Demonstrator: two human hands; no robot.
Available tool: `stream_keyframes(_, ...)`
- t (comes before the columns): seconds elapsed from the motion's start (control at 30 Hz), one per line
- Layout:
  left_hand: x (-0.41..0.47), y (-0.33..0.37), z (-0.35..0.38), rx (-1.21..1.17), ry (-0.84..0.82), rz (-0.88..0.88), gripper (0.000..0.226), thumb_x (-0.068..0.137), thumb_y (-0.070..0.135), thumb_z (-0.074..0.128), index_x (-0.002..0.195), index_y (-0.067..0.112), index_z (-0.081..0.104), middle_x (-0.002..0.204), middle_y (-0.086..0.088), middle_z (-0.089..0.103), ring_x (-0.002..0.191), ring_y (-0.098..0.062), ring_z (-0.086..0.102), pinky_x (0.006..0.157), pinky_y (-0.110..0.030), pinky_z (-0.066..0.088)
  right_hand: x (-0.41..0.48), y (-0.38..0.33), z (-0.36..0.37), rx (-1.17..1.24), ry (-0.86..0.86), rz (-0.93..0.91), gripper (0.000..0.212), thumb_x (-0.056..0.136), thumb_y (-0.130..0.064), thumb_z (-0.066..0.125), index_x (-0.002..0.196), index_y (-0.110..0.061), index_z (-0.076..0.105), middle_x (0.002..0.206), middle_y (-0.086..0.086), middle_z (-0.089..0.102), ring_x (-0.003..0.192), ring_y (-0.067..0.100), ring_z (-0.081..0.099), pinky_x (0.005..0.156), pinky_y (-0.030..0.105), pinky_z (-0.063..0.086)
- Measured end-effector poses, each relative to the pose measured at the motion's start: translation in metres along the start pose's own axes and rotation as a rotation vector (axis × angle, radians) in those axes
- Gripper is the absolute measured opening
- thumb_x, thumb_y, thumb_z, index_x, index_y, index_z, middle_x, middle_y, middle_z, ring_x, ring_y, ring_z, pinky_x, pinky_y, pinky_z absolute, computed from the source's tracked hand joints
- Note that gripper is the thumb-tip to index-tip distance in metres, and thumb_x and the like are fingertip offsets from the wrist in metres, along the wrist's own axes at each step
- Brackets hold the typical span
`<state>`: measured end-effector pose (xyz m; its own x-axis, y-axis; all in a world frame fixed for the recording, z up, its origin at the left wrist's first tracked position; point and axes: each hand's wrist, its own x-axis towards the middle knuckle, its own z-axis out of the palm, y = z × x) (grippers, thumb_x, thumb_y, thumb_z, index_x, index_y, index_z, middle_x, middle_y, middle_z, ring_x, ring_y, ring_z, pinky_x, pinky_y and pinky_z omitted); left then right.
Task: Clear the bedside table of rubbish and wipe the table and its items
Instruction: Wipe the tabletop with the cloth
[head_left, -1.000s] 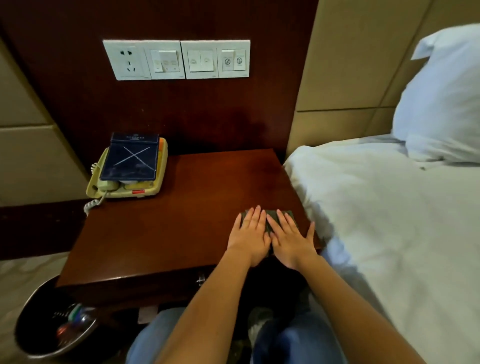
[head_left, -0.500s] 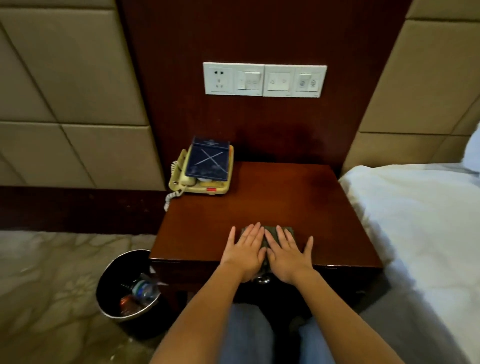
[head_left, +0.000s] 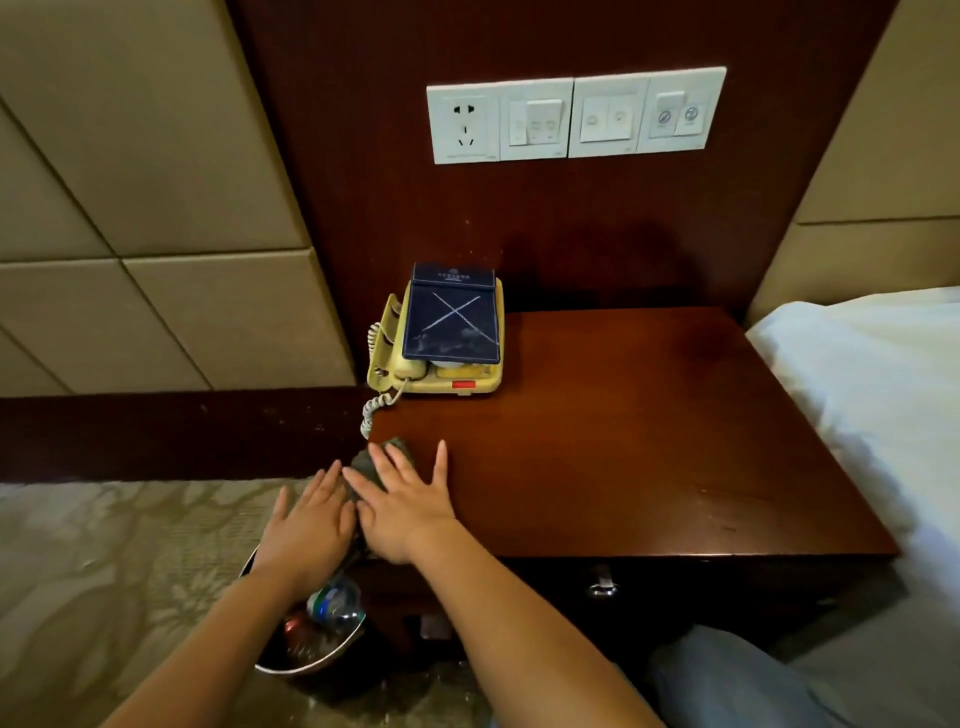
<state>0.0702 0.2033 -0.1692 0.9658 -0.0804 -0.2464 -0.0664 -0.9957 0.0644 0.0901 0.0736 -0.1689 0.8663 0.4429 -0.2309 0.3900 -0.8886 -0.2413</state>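
Observation:
A dark grey cloth (head_left: 372, 460) lies at the left edge of the brown bedside table (head_left: 639, 431). My right hand (head_left: 402, 504) presses flat on the cloth with fingers spread. My left hand (head_left: 311, 525) lies flat beside it, partly past the table's left edge, its fingertips touching the cloth. At the back left of the table stands a yellow telephone (head_left: 434, 374) with a dark blue notepad holder (head_left: 453, 318) on top of it. Below the table's left corner stands a black bin (head_left: 311, 642) with a bottle and other rubbish inside.
A white bed (head_left: 883, 395) borders the table on the right. A socket and switch panel (head_left: 574, 117) hangs on the wooden wall panel behind. The phone's coiled cord (head_left: 375, 410) hangs over the left edge. A drawer handle (head_left: 602, 587) shows below the tabletop.
Both hands have slid the cloth from the front middle of the table to its left edge. The camera has turned left and moved closer.

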Motion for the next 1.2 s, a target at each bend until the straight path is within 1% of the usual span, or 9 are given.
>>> stream_keyframes(0.1, 0.02, 0.02, 0.007, -0.516, 0.135, -0.157, 0.039, 0.1, 0.013, 0.033, 0.135, 0.002, 0.044, 0.134, -0.021, 0.051, 0.123, -0.033, 0.049, 0.099, -0.038, 0.036, 0.005, 0.01, -0.002, -0.016, 0.004, -0.009, 0.05, 0.102, -0.038, 0.015, 0.151, -0.038, 0.003, 0.16, -0.003, -0.015, 0.145, 0.015, -0.019, 0.1, 0.066, -0.026)
stream_keyframes(0.17, 0.031, 0.03, 0.007, -0.747, 0.179, -0.279, 0.032, 0.099, 0.007, 0.033, 0.119, -0.004, 0.056, 0.116, -0.028, 0.06, 0.105, -0.037, 0.057, 0.086, -0.037, 0.041, 0.004, 0.014, -0.002, -0.044, -0.001, -0.016, 0.052, 0.102, -0.037, 0.015, 0.151, -0.036, -0.001, 0.159, -0.003, -0.016, 0.145, 0.015, -0.019, 0.099, 0.066, -0.027)
stream_keyframes(0.27, 0.041, 0.025, 0.009, -0.848, 0.156, -0.351, 0.031, 0.098, 0.007, 0.034, 0.111, -0.005, 0.059, 0.109, -0.03, 0.062, 0.098, -0.037, 0.059, 0.086, -0.041, 0.044, -0.001, 0.018, -0.001, -0.032, 0.013, -0.021, 0.052, 0.102, -0.038, 0.014, 0.151, -0.032, -0.002, 0.16, -0.003, -0.015, 0.145, 0.014, -0.018, 0.097, 0.063, -0.029)
stream_keyframes(0.4, 0.039, 0.042, 0.007, -0.643, 0.114, -0.315, 0.038, 0.099, 0.012, 0.028, 0.129, -0.004, 0.045, 0.128, -0.027, 0.051, 0.119, -0.039, 0.049, 0.102, -0.046, 0.039, -0.012, 0.029, -0.002, -0.057, 0.005, -0.016, 0.053, 0.102, -0.038, 0.015, 0.152, -0.03, -0.003, 0.159, -0.003, -0.017, 0.145, 0.013, -0.019, 0.097, 0.064, -0.028)
stream_keyframes(0.5, 0.027, 0.073, 0.007, -0.33, 0.179, -0.174, 0.054, 0.101, 0.024, 0.012, 0.148, -0.001, 0.02, 0.155, -0.022, 0.016, 0.145, -0.033, 0.012, 0.118, -0.038, 0.008, -0.03, 0.055, -0.003, -0.042, 0.035, 0.022, 0.053, 0.101, -0.039, 0.013, 0.152, -0.031, -0.002, 0.159, -0.004, -0.016, 0.145, 0.012, -0.017, 0.099, 0.065, -0.027)
stream_keyframes(0.8, 0.013, 0.281, 0.019, -0.146, 0.026, 0.29, 0.061, 0.102, 0.039, 0.013, 0.151, 0.005, 0.0, 0.159, -0.01, -0.007, 0.147, -0.021, -0.007, 0.118, -0.034, -0.002, -0.172, 0.218, -0.008, 0.006, 0.116, 0.388, 0.054, 0.102, -0.036, 0.017, 0.151, -0.034, -0.006, 0.158, -0.011, -0.017, 0.144, 0.005, -0.014, 0.106, 0.064, -0.015)
stream_keyframes(1.07, -0.014, 0.372, 0.024, -0.14, -0.097, 0.4, 0.064, 0.1, 0.045, 0.005, 0.15, 0.007, -0.008, 0.158, -0.006, -0.017, 0.145, -0.017, -0.015, 0.118, -0.032, -0.008, -0.247, 0.269, -0.007, 0.017, 0.067, 0.589, 0.056, 0.102, -0.035, 0.016, 0.149, -0.035, -0.014, 0.157, -0.011, -0.022, 0.144, 0.006, -0.019, 0.111, 0.063, -0.012)
stream_keyframes(1.13, -0.02, 0.367, 0.025, -0.142, -0.08, 0.407, 0.079, 0.087, 0.055, -0.016, 0.15, 0.007, -0.01, 0.157, -0.006, -0.018, 0.145, -0.016, -0.017, 0.117, -0.031, -0.01, -0.245, 0.267, -0.005, 0.029, 0.076, 0.592, 0.056, 0.102, -0.033, 0.018, 0.149, -0.034, -0.013, 0.157, -0.01, -0.02, 0.144, 0.007, -0.018, 0.111, 0.062, -0.01)
stream_keyframes(1.2, -0.022, 0.36, 0.026, -0.156, -0.059, 0.416, 0.109, 0.057, 0.059, -0.032, 0.15, 0.007, -0.009, 0.158, -0.006, -0.017, 0.145, -0.015, -0.016, 0.116, -0.03, -0.011, -0.241, 0.266, -0.008, 0.032, 0.075, 0.59, 0.057, 0.102, -0.032, 0.02, 0.15, -0.034, -0.011, 0.158, -0.008, -0.018, 0.145, 0.007, -0.015, 0.111, 0.062, -0.008)
